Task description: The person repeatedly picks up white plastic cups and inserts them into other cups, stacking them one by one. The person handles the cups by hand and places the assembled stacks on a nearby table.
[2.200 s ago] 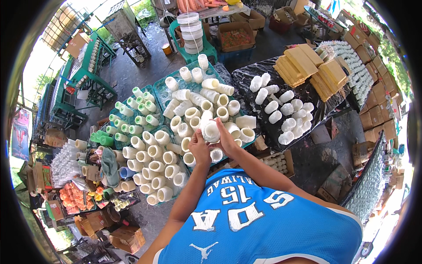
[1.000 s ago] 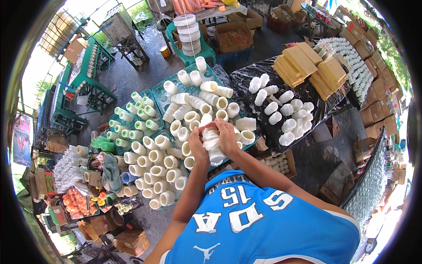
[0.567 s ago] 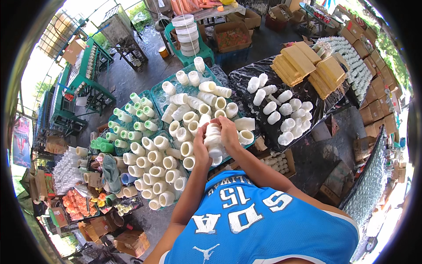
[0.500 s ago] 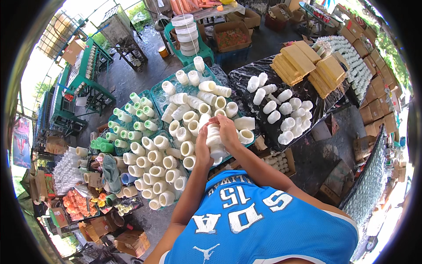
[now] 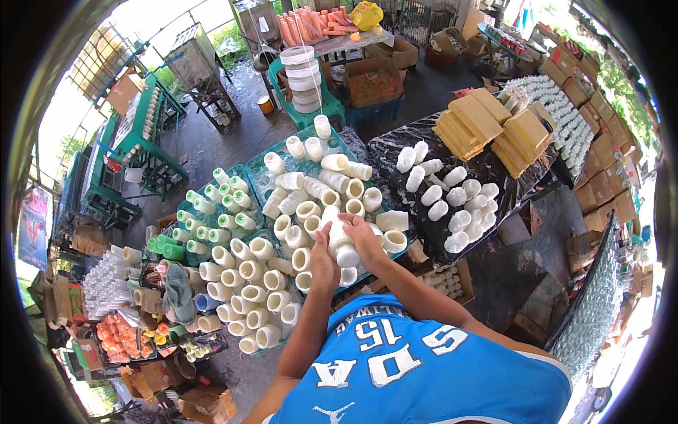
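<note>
Busy workshop with a dark floor [image 5: 247, 138], teal trays [image 5: 258, 172] crammed with cream-coloured tubes [image 5: 253, 294], and a black-covered worktop [image 5: 409, 205] off to the right. Right above the trays' near side, one white cylinder [image 5: 346, 256] cupped between left hand [image 5: 323, 260] and right hand [image 5: 364, 239], fingers curled in snug against its sides, lower end poking out toward the body. Can't make out the fingertips on the far side, tbh. Big white lettering plus a number on the blue jersey [image 5: 452, 381], more printing on a banner [image 5: 33, 227] far left. Both forearms [image 5: 305, 325] slanting in from below, hands nearly meeting
</note>
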Demonstrator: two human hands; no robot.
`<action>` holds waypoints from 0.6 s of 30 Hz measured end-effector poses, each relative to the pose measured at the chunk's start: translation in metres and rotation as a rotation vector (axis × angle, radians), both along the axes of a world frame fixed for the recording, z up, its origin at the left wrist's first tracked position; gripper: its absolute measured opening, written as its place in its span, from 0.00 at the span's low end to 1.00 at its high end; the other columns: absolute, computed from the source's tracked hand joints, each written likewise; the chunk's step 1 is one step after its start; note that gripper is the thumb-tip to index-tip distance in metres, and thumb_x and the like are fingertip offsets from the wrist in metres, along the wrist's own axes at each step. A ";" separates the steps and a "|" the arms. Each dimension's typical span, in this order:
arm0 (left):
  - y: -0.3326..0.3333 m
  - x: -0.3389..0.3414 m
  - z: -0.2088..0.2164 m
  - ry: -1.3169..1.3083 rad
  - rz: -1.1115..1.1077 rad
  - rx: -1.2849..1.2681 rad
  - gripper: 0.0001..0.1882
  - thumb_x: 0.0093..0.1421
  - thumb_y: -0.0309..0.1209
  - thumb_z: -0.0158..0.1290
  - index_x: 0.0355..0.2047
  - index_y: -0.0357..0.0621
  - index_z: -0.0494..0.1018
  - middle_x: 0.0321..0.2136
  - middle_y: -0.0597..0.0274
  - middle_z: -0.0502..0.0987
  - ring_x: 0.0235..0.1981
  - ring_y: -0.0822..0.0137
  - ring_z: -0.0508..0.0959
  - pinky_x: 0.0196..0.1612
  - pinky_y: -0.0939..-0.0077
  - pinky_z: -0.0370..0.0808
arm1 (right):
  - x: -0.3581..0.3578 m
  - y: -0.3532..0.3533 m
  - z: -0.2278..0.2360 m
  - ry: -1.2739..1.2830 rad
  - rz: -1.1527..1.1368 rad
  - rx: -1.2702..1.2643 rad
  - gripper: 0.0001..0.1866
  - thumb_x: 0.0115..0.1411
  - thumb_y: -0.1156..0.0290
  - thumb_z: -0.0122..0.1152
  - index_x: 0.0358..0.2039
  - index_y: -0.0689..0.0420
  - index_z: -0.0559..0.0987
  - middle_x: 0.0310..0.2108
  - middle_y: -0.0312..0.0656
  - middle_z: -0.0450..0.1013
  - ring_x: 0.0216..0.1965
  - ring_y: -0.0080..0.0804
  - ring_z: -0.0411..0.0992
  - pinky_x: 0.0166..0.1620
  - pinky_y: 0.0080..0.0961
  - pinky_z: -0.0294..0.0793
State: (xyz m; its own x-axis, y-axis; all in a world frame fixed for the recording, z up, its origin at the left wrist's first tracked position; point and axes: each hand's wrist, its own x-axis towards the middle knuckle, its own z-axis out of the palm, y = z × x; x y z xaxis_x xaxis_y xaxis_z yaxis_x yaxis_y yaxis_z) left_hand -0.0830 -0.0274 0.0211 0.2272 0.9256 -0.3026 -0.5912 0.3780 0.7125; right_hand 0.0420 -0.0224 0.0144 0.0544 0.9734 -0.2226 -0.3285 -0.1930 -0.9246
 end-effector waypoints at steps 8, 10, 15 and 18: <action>-0.002 0.005 -0.014 0.209 0.155 0.046 0.31 0.79 0.53 0.41 0.58 0.34 0.73 0.53 0.53 0.77 0.50 0.65 0.78 0.54 0.70 0.75 | -0.011 -0.009 0.018 0.040 -0.136 -0.061 0.22 0.72 0.62 0.58 0.56 0.68 0.79 0.49 0.49 0.79 0.51 0.34 0.77 0.57 0.28 0.74; 0.000 0.008 -0.001 0.272 0.262 0.066 0.30 0.78 0.52 0.45 0.45 0.31 0.78 0.37 0.58 0.81 0.37 0.70 0.78 0.43 0.75 0.75 | -0.014 -0.008 0.019 0.222 -0.301 0.039 0.17 0.73 0.67 0.54 0.40 0.68 0.86 0.34 0.41 0.81 0.34 0.23 0.77 0.40 0.21 0.76; 0.000 0.003 0.000 0.314 0.248 0.066 0.30 0.77 0.53 0.46 0.35 0.34 0.77 0.26 0.65 0.76 0.28 0.78 0.72 0.33 0.81 0.67 | 0.006 -0.006 0.018 0.100 -0.213 -0.046 0.25 0.74 0.61 0.53 0.31 0.69 0.86 0.27 0.41 0.79 0.26 0.22 0.73 0.33 0.21 0.71; 0.002 -0.001 -0.009 0.301 0.225 0.048 0.30 0.78 0.52 0.45 0.35 0.34 0.78 0.26 0.63 0.78 0.29 0.76 0.75 0.34 0.80 0.71 | 0.011 -0.004 0.026 0.038 -0.161 -0.117 0.26 0.74 0.58 0.51 0.32 0.68 0.86 0.26 0.41 0.79 0.24 0.23 0.72 0.32 0.23 0.72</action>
State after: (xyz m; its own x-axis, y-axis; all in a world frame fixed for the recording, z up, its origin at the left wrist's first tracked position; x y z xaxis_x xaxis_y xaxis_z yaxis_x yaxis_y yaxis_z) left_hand -0.0843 -0.0250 0.0126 -0.0762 0.9569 -0.2803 -0.4176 0.2247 0.8804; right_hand 0.0530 -0.0265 0.0402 0.1966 0.9202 -0.3385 -0.3978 -0.2407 -0.8854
